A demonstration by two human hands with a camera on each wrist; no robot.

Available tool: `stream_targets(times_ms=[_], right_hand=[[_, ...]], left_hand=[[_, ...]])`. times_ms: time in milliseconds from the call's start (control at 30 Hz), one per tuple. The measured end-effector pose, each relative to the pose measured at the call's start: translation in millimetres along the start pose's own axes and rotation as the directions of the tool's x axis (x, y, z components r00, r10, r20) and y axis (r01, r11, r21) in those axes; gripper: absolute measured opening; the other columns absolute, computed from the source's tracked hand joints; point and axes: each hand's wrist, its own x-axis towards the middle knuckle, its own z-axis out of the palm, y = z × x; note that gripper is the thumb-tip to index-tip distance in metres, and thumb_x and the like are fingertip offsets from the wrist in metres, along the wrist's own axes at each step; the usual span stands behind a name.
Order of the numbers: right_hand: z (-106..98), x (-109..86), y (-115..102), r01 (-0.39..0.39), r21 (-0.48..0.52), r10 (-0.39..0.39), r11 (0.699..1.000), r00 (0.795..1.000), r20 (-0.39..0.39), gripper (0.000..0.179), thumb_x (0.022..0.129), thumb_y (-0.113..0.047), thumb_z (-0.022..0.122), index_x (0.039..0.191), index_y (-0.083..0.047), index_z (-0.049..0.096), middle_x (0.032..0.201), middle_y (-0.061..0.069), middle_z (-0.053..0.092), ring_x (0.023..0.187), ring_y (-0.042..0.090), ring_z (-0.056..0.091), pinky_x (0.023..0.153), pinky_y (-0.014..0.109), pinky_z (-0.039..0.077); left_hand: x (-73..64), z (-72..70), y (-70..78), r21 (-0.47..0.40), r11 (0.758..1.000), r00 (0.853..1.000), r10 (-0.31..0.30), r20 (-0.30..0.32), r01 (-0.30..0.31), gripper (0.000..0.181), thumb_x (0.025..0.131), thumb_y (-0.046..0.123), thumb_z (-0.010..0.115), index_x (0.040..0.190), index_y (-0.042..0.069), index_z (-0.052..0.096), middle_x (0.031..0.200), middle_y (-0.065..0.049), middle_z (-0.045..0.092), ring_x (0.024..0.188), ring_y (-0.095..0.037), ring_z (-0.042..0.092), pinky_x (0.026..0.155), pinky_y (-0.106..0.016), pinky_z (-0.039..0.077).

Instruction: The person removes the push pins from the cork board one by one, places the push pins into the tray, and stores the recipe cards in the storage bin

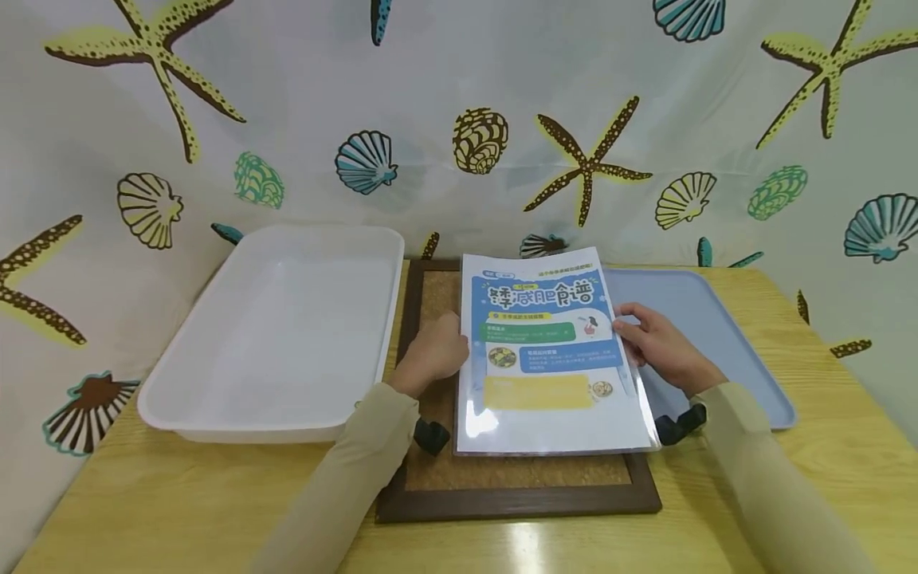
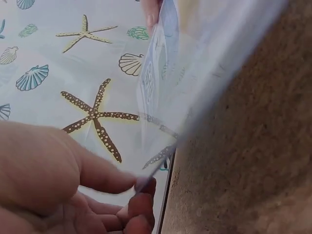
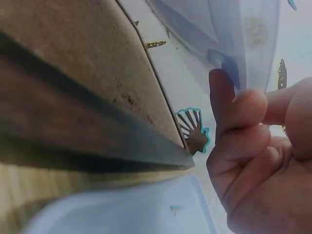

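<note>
A laminated poster (image 1: 545,343) with blue, green and yellow printed blocks is held above a cork board (image 1: 516,474) with a dark brown frame. My left hand (image 1: 433,355) pinches the poster's left edge between thumb and fingers, as the left wrist view also shows. On the opposite edge, my right hand (image 1: 663,351) pinches the poster between thumb and curled index finger. In the right wrist view the poster (image 3: 258,44) is raised off the board, and the cork (image 3: 97,68) shows beneath it. The poster covers most of the board in the head view.
To the left stands a large white tray (image 1: 268,319). A shallow blue tray (image 1: 746,367) lies right of the board, partly behind my right hand; a small green pin-like thing (image 3: 175,209) is in it. Behind the wooden table (image 1: 215,494) hangs a cloth (image 1: 430,72) printed with shells and starfish.
</note>
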Motion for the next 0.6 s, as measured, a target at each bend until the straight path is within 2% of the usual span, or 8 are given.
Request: stream_targets(times_ms=[167,333,467,533,600], right_hand=[[7.7,5.1,-7.9,0.006,0.027,-0.005,1.0,0.999,-0.035,0.045,0.099,-0.029,0.041,0.134,-0.002,0.04,0.077,-0.003,0.062,0.045,0.007,0.039,0.044,0.025,0.032],[17.6,13.3,-17.7,0.014,0.064,-0.012,0.998,1.0,-0.025,0.043,0.099,-0.024,0.041,0.136,-0.003,0.04,0.078,-0.002,0.063,0.044,0.008,0.039,0.044,0.025,0.032],[26.5,21.7,-27.1,0.005,0.075,-0.007,0.997,1.0,0.017,0.043,0.098,-0.017,0.038,0.138,-0.004,0.038,0.083,0.002,0.062,0.048,0.008,0.042,0.046,0.023,0.035],[31.8,24.6,-31.9,0.001,0.067,-0.004,0.998,0.999,0.035,0.044,0.097,-0.016,0.037,0.14,-0.005,0.036,0.086,0.005,0.062,0.05,0.009,0.044,0.047,0.023,0.036],[38.4,26.3,-36.6,-0.001,0.064,-0.002,0.998,0.999,0.053,0.044,0.098,-0.017,0.036,0.141,-0.007,0.035,0.091,0.007,0.062,0.052,0.011,0.046,0.048,0.023,0.037]], left_hand=[[-7.1,-9.7,0.0,-0.064,0.997,0.999,0.038,0.02,-0.037,0.043,0.095,0.018,0.044,0.132,-0.002,0.038,0.112,-0.016,0.058,0.086,-0.019,0.059,0.066,-0.026,0.047],[-15.8,-29.1,0.5,-0.018,0.992,0.992,0.128,-0.006,-0.128,0.05,0.095,0.015,0.044,0.139,-0.004,0.029,0.119,-0.019,0.055,0.094,-0.023,0.06,0.075,-0.031,0.051],[-23.5,-47.0,-4.7,-0.023,0.974,0.973,0.228,0.042,-0.227,0.052,0.094,0.006,0.044,0.14,-0.006,0.023,0.12,-0.022,0.054,0.097,-0.026,0.063,0.076,-0.032,0.053],[-25.6,-55.3,-10.0,-0.043,0.968,0.966,0.25,0.069,-0.248,0.052,0.094,0.004,0.042,0.141,-0.005,0.022,0.121,-0.023,0.054,0.098,-0.028,0.063,0.077,-0.033,0.054],[-26.5,-63.3,-17.6,-0.047,0.972,0.969,0.233,0.084,-0.23,0.053,0.094,0.004,0.041,0.142,-0.005,0.02,0.125,-0.023,0.052,0.103,-0.029,0.062,0.082,-0.035,0.052]])
